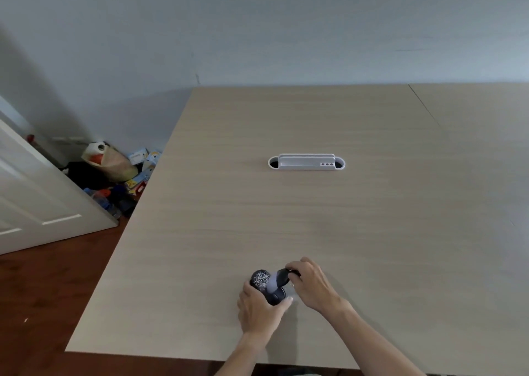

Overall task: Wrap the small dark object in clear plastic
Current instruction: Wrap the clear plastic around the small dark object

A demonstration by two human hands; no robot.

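Observation:
A small dark object (272,285) with a speckled round end and a pale band sits between my two hands near the front of the light wooden table (315,218). My left hand (257,309) cups its lower left side, thumb along the bottom. From the right, my right hand (310,284) pinches the object's dark upper end with its fingertips. A faint glossy patch by my left thumb may be clear plastic (292,297); I cannot tell its extent.
A white cable-port insert (306,163) is set into the middle of the table. The table's left edge runs diagonally above a red-brown floor (43,304). A pile of bags and boxes (114,172) lies in the corner beside a white door (34,198).

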